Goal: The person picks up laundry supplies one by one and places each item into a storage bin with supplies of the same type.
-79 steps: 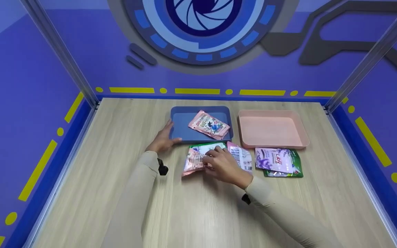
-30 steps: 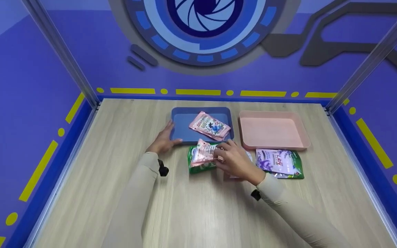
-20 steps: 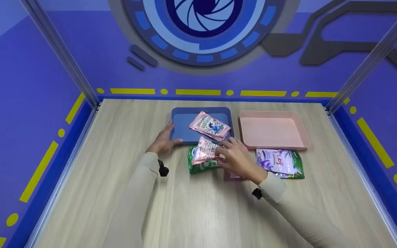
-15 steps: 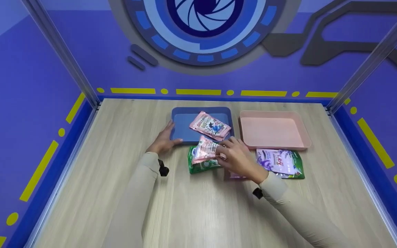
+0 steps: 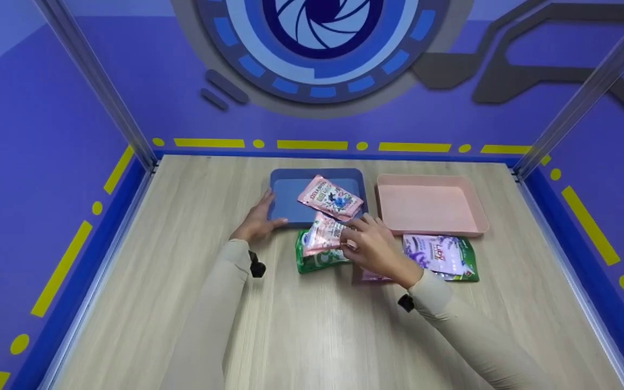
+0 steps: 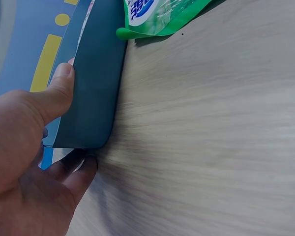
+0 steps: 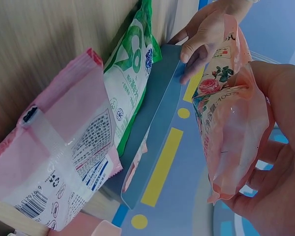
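My left hand (image 5: 256,222) holds the left front corner of the blue tray (image 5: 290,218), its thumb against the front wall and its fingers round the side. My right hand (image 5: 374,246) grips a pink floral pouch (image 5: 323,236) by its right side, raised and tilted near the tray's front rim. In the right wrist view this pouch (image 7: 219,91) is creased and bulging. Beneath it a green pouch (image 5: 312,265) lies on the table. A pink-and-white pouch (image 7: 64,147) is mostly hidden under my right hand in the head view. Inside the tray lies a pink floral packet (image 5: 329,197).
To the right of the blue tray stands a pink tray (image 5: 431,208). In front of it a purple pouch (image 5: 434,254) lies over a green pouch (image 5: 469,260). Purple panels (image 5: 182,81) wall in the wooden table (image 5: 290,336) at the back and sides.
My right hand has lifted the pink floral pouch off the green pouch and brought it a little right and toward the blue tray's front rim. The left hand stays in place.
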The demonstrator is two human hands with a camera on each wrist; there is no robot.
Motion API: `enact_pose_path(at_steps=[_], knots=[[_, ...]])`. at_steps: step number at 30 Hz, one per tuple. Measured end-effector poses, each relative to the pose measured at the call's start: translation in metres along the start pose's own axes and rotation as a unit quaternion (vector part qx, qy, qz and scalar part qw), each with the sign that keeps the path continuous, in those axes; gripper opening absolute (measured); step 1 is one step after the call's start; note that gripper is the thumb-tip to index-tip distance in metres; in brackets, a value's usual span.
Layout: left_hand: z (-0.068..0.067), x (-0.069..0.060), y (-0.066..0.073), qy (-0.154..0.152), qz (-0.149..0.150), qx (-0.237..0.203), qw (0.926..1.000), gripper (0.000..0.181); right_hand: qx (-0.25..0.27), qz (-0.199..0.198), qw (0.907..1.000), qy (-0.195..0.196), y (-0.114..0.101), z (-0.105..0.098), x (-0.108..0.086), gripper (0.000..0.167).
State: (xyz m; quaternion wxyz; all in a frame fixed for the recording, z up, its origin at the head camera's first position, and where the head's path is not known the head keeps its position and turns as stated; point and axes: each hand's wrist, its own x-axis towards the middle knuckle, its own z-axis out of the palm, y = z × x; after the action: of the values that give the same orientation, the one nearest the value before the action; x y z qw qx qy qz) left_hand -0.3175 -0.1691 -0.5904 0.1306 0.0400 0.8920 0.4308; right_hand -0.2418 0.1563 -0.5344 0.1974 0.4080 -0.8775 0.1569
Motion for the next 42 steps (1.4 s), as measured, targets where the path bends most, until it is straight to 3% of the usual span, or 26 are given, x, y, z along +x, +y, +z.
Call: enact_pose_path(at_steps=[29, 36, 42], knots=[[0.0, -0.002, 0.0, 0.004, -0.021, -0.008, 0.9997, 0.087, -0.006, -0.004, 0.9999, 0.008, 0.001, -0.001, 0.004, 0.008], [0.0, -0.001, -0.002, 0.0, 0.017, 0.012, 0.9998, 0.085, 0.0, 0.001, 1.0, 0.006, 0.002, -0.002, 0.007, 0.008], [0.0, -0.001, -0.002, -0.001, 0.017, 0.007, 0.9998, 0.085, -0.004, 0.002, 1.0, -0.003, 0.005, -0.004, 0.01, 0.007]])
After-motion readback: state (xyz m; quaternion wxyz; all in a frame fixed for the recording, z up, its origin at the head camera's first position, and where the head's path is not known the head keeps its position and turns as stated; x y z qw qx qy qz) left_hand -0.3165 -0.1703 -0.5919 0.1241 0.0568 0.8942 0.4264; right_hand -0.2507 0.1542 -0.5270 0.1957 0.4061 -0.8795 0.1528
